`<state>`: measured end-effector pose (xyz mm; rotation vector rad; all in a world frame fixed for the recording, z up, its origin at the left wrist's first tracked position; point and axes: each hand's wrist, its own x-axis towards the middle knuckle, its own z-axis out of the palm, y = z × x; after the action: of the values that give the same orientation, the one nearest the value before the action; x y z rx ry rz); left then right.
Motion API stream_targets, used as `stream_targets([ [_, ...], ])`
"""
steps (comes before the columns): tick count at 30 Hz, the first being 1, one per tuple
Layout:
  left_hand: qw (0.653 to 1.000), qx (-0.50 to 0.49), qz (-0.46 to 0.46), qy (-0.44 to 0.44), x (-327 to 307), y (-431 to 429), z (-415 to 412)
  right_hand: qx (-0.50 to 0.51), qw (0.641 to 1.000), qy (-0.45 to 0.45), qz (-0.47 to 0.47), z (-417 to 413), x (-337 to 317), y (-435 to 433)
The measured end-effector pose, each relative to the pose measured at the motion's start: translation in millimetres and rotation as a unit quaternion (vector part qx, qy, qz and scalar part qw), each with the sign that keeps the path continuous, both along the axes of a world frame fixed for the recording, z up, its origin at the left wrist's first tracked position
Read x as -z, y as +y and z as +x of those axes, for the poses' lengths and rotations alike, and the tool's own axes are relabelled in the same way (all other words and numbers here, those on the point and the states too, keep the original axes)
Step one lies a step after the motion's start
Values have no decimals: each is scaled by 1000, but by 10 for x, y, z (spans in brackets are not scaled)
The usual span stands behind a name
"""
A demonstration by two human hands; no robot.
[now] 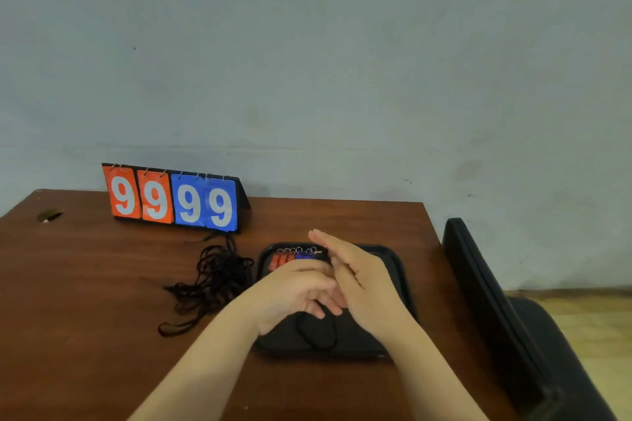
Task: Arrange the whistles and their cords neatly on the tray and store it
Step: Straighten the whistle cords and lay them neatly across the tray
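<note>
Your left hand [294, 294] is curling shut on a black cord [316, 331] over the black tray [398, 270], while your right hand [355, 277] is hovering open-fingered beside it. The whistles [290, 258] are lying in a row just beyond your fingers, and tangled cords [212, 280] are lying on the counter [85, 284] left of your left hand.

Red and blue whistles [290, 258] rowed on black tray [398, 270]; cords [213, 278] tangled beside

You're facing a plain grey-blue wall [342, 61], scuffed and stained low down on the right. A dark brown wood desk [85, 284] sits pushed against it, with a cable hole [49, 216] near its back left corner. A flip scoreboard [174, 198] reading 9999 stands at the back of the desk, by the wall. A black chair [506, 318] sits just right of the desk. Light wood floor [588, 325] at far right. Lighting is flat and dim.
</note>
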<state>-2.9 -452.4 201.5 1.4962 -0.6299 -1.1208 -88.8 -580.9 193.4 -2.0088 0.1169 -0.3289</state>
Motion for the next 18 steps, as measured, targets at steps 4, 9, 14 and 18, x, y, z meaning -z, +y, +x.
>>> stream_targets([
  [4, 996, -73, -36, -20, -2, -56, -1, 126, 990, -46, 52, 33, -25, -14],
  [9, 997, -79, -12, 8, 21, -112, 3, 172, 983, -57, -15, 90, -22, -71],
  [14, 861, -295, -172, 377, 77, -201, 99, 99, 983, -61, -142, 148, 114, -34],
  [18, 756, -499, -183, 382, 206, -45, 474, 234, 971, 23, 40, 107, 232, -227],
])
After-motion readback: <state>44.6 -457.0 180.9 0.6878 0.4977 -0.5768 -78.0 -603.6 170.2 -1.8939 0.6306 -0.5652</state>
